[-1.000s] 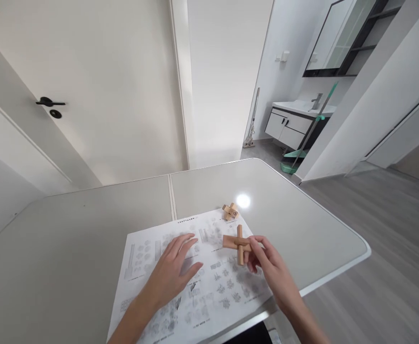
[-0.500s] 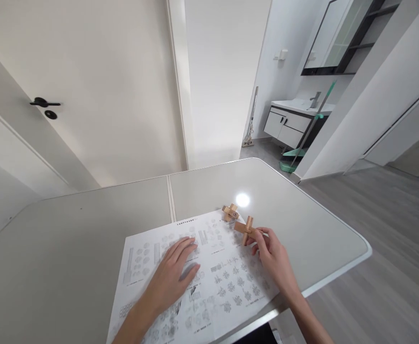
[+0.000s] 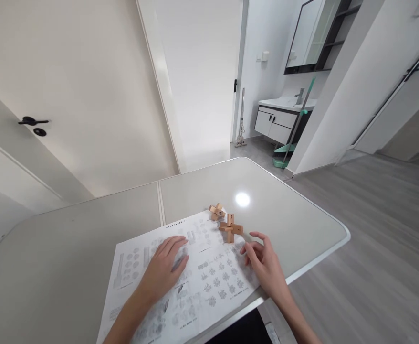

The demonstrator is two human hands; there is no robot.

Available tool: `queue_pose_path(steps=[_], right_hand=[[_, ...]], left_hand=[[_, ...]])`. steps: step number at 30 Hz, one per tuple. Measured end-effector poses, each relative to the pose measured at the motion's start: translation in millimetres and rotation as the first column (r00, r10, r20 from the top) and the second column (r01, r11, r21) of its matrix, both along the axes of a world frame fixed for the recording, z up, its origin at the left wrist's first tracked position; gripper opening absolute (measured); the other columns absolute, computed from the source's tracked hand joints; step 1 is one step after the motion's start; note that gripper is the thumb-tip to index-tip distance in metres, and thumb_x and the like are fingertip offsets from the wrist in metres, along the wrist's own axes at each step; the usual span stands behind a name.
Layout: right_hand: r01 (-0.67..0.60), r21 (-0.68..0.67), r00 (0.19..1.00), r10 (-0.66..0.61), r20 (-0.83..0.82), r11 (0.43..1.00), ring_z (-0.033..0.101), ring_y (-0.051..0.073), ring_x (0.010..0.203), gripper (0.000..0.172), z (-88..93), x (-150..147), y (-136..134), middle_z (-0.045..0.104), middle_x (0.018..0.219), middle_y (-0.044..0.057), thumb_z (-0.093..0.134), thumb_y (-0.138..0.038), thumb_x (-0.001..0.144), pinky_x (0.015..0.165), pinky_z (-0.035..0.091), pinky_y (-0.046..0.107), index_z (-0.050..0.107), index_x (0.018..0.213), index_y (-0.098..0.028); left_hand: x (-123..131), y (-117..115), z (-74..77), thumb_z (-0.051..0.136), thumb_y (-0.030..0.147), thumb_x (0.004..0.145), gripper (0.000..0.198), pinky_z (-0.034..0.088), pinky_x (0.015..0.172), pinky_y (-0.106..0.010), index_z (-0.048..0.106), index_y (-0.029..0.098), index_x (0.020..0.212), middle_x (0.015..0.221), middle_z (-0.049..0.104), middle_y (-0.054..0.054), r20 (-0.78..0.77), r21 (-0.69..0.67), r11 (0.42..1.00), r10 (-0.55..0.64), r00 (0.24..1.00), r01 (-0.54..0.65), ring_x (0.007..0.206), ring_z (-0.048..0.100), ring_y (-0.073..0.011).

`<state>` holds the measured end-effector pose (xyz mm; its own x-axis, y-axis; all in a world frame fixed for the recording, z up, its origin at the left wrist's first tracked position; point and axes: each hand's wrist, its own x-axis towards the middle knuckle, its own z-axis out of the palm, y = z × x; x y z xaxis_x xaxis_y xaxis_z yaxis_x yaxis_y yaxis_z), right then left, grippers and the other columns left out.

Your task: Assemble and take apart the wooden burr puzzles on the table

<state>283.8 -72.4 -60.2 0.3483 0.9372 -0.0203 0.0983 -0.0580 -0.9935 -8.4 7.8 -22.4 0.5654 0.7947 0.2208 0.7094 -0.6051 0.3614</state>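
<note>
A large printed sheet (image 3: 195, 306) covered with small diagrams lies on the table. My left hand (image 3: 164, 265) rests on its left half, fingers stretched out and holding nothing. Two wooden interlocking puzzles are by the sheet's far right corner. The nearer wooden puzzle (image 3: 230, 228), a cross of crossed bars, sits on the sheet's edge. Behind it, slightly left, is a smaller, lighter wooden puzzle (image 3: 216, 211). My right hand (image 3: 265, 260) hovers just right of and nearer than the larger puzzle, apart from it, with fingers curved and parted around nothing.
The grey table (image 3: 284, 215) has a rounded pale edge on the right and a seam (image 3: 160, 203) running across it. Beyond stand a white door with a black handle (image 3: 33, 121), a washbasin cabinet (image 3: 276, 122), a mop (image 3: 241, 119) and a green dustpan (image 3: 280, 162).
My right hand has let go of the larger wooden puzzle and drawn back from it. That puzzle now stands turned on the sheet's edge. The view has shifted a little to the right.
</note>
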Motion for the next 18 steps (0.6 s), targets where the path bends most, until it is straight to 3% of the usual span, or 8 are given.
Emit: queue_pose_path(steps=[4,9,14,18], right_hand=[[-0.044,0.025,0.999,0.044,0.011,0.999,0.062,0.021,0.065,0.047,3.5,0,-4,0.071,0.081,0.003,0.054,-0.058,0.098,0.065,0.049,0.034,0.046,0.126,-0.021],[-0.056,0.051,0.998,0.056,-0.011,0.997,0.061,0.020,0.064,0.044,7.5,3,-4,0.069,0.078,0.001,0.054,-0.058,0.098,0.064,0.048,0.033,0.049,0.123,-0.022],[-0.044,0.055,0.998,0.047,-0.041,0.998,0.060,0.021,0.062,0.049,5.3,4,-3,0.069,0.076,0.002,0.055,-0.063,0.095,0.063,0.047,0.033,0.051,0.121,-0.021],[-0.049,0.054,0.999,0.050,-0.021,0.997,0.060,0.021,0.063,0.050,5.2,4,-3,0.069,0.077,0.002,0.055,-0.064,0.095,0.061,0.046,0.032,0.052,0.121,-0.021]], left_hand=[[41,17,13.0,0.052,0.042,0.100,0.030,0.051,0.105,-0.047,0.061,0.027,0.125,0.128,0.068,-0.006,0.131,-0.085,0.989,0.128,0.983,-0.117,0.122,0.062,-0.0279],[94,58,13.7,0.048,0.051,0.100,0.039,0.056,0.083,-0.037,0.059,0.021,0.123,0.110,0.073,-0.008,0.182,-0.188,0.951,0.279,0.943,-0.245,0.091,0.070,-0.0230],[125,95,10.3,0.053,0.057,0.096,0.042,0.054,0.078,-0.036,0.067,0.019,0.108,0.097,0.077,-0.009,0.187,-0.233,0.944,0.281,0.941,-0.235,0.082,0.071,-0.0240],[132,103,10.9,0.062,0.054,0.091,0.035,0.055,0.077,-0.033,0.071,0.021,0.090,0.089,0.080,-0.006,0.233,-0.271,0.944,0.255,0.938,-0.189,0.082,0.073,-0.0237]])
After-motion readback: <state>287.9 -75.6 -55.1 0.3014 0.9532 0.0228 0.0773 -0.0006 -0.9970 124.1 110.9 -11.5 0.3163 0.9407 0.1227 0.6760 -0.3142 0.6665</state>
